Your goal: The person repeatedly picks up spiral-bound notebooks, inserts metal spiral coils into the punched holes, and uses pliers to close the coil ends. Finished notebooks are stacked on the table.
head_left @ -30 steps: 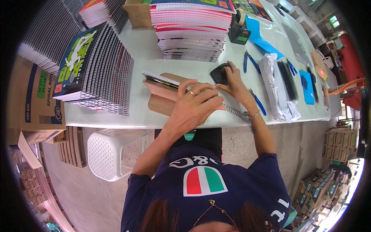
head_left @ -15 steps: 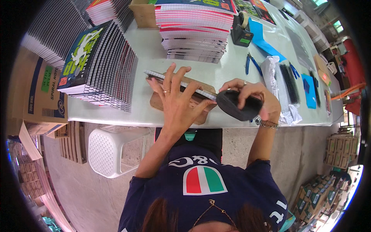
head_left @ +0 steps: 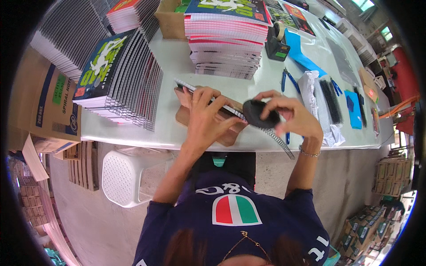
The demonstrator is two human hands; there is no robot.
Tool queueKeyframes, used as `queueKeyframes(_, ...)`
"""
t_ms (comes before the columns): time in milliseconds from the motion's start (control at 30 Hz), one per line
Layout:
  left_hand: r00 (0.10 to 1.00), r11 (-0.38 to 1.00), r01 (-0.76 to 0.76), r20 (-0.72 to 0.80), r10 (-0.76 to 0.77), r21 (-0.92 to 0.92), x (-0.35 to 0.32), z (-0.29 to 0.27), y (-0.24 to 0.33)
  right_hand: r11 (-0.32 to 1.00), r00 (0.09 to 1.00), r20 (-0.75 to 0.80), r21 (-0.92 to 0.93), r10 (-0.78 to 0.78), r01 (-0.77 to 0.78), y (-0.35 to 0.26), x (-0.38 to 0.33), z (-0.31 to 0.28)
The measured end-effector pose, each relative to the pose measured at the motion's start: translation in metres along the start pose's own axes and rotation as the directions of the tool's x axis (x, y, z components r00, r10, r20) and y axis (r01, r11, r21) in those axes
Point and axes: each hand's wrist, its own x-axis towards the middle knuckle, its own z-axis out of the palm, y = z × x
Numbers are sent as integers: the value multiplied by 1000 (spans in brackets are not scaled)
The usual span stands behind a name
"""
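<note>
My left hand grips a notebook stood on its edge, fingers over the far side and thumb near its right end. Beneath it lies a brown wooden block at the table's front edge. My right hand is closed round a black rounded pad, held against the notebook's right end. A dark spiral wire coil trails from under the pad past the table edge. Where coil and notebook meet is hidden behind the pad.
A stack of spiral notebooks stands at left, beside a cardboard box. Another notebook stack stands at the back. Blue-handled cutters, a tape dispenser and a wrapped bundle of coils lie at right. A white stool stands below.
The pad has tilted and shifted slightly left with my right hand. The coil now shows hanging below it. My left hand's fingers have drawn in closer on the notebook.
</note>
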Motion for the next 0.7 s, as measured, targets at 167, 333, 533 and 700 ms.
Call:
queueKeyframes(167,1000,1000,-26,-4,26,-6,2,-1,-4,991,986,-170,-132,2,-25,11,14,-3)
queueKeyframes(333,999,999,-43,-21,43,19,10,-3,-6,892,921,-352,-342,169,-294,41,24,0)
queueKeyframes(533,998,989,-66,-16,68,130,9,-3,-3,639,897,-443,-685,15,-349,46,22,-2)
queueKeyframes(700,998,982,-42,-37,49,182,8,-8,-5,961,956,-272,-222,104,-168,21,20,6)
